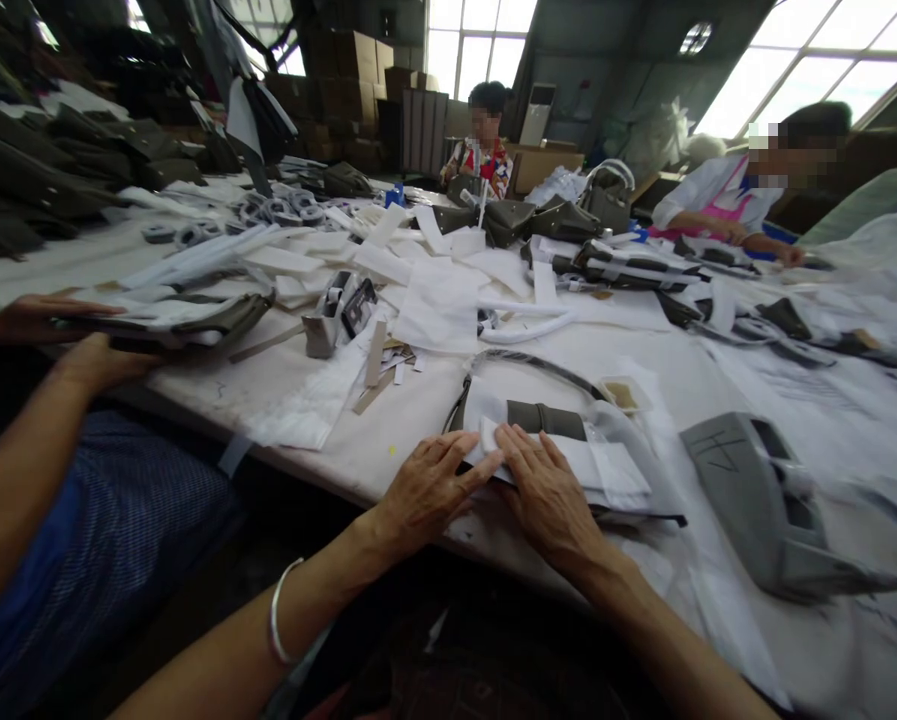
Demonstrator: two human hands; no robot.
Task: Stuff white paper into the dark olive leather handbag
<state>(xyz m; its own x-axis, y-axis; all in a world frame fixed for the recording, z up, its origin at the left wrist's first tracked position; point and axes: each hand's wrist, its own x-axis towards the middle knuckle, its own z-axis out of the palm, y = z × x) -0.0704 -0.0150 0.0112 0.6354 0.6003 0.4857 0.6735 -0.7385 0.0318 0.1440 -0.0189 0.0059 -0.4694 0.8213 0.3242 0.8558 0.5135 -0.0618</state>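
A grey-brown handbag (pixel 524 413) lies flat in front of me at the table's near edge, partly covered by folded white wrapping sheet (pixel 598 468). Its curved handle (pixel 545 366) is wrapped in clear plastic and points away from me. My left hand (pixel 434 487) rests at the bag's left corner with its fingers stretched toward the right. My right hand (pixel 547 492) lies on the white sheet, palm down, fingers extended and flat. The two hands nearly meet over the bag's near left side. Its underside is hidden.
Right of the bag stands a grey box-like tool marked with pen (pixel 740 500). A small dish (pixel 622 394) sits behind the bag. Paper strips, a tape dispenser (pixel 337 315) and white sheets cover the middle. At left, a co-worker's hands (pixel 92 350) hold another bag; two people work across the table.
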